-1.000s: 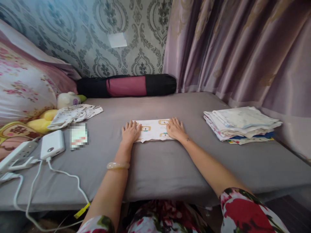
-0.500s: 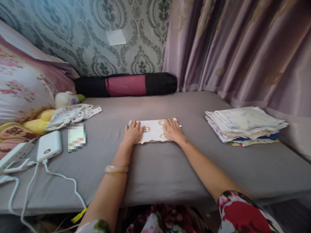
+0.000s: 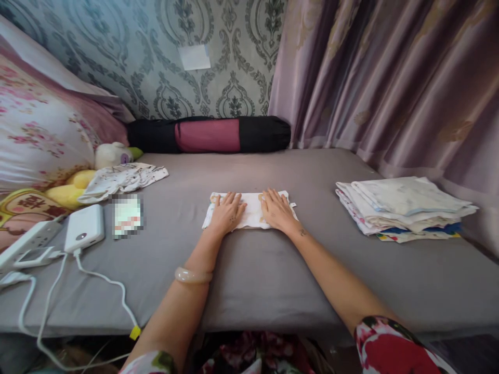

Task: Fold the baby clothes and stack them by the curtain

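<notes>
A small folded white cloth garment [image 3: 251, 212] with orange-brown printed figures lies flat on the grey bed sheet [image 3: 273, 280], right in front of me. My left hand [image 3: 229, 212] rests palm down on its left part, fingers stretched out. On its right part my right hand [image 3: 276, 209] also lies flat, fingers pointing away from me. A little white tag sticks out at the garment's right edge. Off to the right sits a stack of folded clothes [image 3: 405, 208], mostly white, with some blue and yellow lower down.
At left are a power bank [image 3: 84, 227], a power strip [image 3: 29, 246] and white cables. Behind them lie a crumpled white cloth [image 3: 125, 181], plush toys [image 3: 72, 189] and a floral pillow [image 3: 39, 124]. A black and maroon roll bag [image 3: 208, 135] lines the wall; curtains [image 3: 374, 78] hang at right.
My left hand has slid inward over the garment, closer to my right hand. The garment now shows a plainer white middle. The view has shifted slightly.
</notes>
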A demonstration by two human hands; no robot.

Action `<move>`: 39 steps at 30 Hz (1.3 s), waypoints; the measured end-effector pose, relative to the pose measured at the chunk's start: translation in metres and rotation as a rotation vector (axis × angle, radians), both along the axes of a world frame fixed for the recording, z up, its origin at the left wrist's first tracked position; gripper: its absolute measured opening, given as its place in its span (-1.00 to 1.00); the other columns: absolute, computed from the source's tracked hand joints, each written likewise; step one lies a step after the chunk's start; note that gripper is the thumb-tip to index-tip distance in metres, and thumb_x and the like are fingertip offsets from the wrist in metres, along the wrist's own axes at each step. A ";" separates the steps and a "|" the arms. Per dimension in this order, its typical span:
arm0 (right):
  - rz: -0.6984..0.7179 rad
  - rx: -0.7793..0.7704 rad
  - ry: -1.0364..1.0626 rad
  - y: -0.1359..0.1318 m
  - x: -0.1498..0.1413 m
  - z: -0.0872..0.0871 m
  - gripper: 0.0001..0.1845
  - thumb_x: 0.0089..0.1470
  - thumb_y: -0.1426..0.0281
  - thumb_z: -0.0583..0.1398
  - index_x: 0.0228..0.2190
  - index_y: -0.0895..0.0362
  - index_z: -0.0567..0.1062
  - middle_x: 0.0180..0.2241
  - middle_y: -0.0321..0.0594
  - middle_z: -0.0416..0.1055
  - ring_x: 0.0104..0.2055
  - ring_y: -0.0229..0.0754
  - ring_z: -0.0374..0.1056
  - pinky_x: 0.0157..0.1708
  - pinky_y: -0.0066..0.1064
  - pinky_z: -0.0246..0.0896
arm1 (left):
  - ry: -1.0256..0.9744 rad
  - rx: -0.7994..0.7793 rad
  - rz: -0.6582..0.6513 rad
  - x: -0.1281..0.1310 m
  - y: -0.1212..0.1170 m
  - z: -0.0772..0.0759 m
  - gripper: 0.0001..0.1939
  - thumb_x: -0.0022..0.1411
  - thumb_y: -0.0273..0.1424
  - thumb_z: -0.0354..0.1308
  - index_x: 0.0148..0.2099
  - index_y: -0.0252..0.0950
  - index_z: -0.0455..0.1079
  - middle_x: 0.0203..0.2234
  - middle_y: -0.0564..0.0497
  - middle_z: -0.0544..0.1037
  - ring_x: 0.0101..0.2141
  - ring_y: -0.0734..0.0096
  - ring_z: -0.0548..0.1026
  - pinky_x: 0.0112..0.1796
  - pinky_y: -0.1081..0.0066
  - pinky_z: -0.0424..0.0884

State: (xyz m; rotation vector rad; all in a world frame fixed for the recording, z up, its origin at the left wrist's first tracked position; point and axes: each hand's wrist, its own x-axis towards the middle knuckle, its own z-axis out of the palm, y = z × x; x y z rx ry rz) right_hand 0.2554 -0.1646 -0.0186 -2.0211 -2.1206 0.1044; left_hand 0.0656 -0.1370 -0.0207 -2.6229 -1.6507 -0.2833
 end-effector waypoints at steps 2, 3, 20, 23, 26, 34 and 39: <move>0.007 -0.037 -0.004 0.000 -0.002 -0.003 -0.42 0.30 0.30 -0.17 0.27 0.21 0.13 0.33 -0.06 -0.02 0.37 -0.02 -0.16 0.30 -0.07 -0.32 | 0.007 -0.039 -0.030 0.004 -0.002 -0.003 -0.48 0.41 -0.17 -0.31 0.28 -0.24 0.14 0.28 -0.14 0.21 0.29 0.20 0.08 0.25 0.05 -0.07; 0.007 -0.049 -0.006 0.000 -0.002 -0.005 -0.43 0.29 0.30 -0.16 0.26 0.20 0.14 0.33 -0.06 -0.02 0.37 -0.01 -0.16 0.30 -0.06 -0.32 | 0.009 -0.055 -0.035 0.005 -0.002 -0.004 -0.47 0.42 -0.16 -0.31 0.28 -0.25 0.14 0.28 -0.13 0.19 0.29 0.20 0.07 0.25 0.06 -0.06; 0.107 -0.069 -0.016 0.001 -0.025 0.005 -0.39 0.28 0.33 -0.18 0.27 0.33 0.12 0.33 0.02 -0.03 0.37 0.00 -0.17 0.31 -0.06 -0.37 | -0.017 -0.089 -0.110 0.010 -0.007 -0.004 -0.48 0.42 -0.28 -0.31 0.31 -0.34 0.10 0.29 -0.17 0.17 0.30 0.20 0.07 0.26 0.00 -0.12; 0.109 -0.069 -0.020 0.000 -0.029 0.002 -0.39 0.28 0.33 -0.18 0.26 0.33 0.13 0.33 0.01 -0.02 0.37 0.00 -0.17 0.31 -0.04 -0.39 | -0.005 -0.110 -0.101 0.011 -0.005 -0.009 -0.47 0.42 -0.28 -0.32 0.33 -0.37 0.07 0.30 -0.18 0.15 0.31 0.19 0.05 0.27 -0.02 -0.13; 0.105 -0.063 -0.025 -0.001 -0.029 0.002 -0.40 0.27 0.33 -0.18 0.26 0.32 0.13 0.33 0.02 -0.03 0.37 -0.01 -0.17 0.31 -0.03 -0.40 | 0.000 -0.109 -0.101 0.011 -0.005 -0.010 -0.47 0.42 -0.29 -0.32 0.33 -0.35 0.08 0.30 -0.18 0.14 0.31 0.18 0.05 0.27 -0.01 -0.14; 0.144 -0.070 0.036 0.007 -0.043 0.004 -0.38 0.28 0.31 -0.18 0.27 0.32 0.11 0.33 0.01 -0.05 0.37 -0.01 -0.18 0.31 -0.06 -0.36 | -0.061 -0.031 0.016 0.004 -0.006 0.000 -0.50 0.40 -0.35 -0.29 0.32 -0.30 0.09 0.30 -0.14 0.17 0.32 0.18 0.01 0.27 -0.01 -0.12; 0.163 -0.037 0.035 0.008 -0.050 -0.007 -0.38 0.30 0.27 -0.20 0.26 0.32 0.13 0.32 0.00 -0.01 0.37 -0.01 -0.17 0.31 -0.08 -0.40 | -0.043 -0.105 0.031 0.000 -0.002 -0.010 -0.51 0.41 -0.33 -0.29 0.29 -0.31 0.14 0.29 -0.16 0.18 0.30 0.15 0.08 0.26 0.00 -0.08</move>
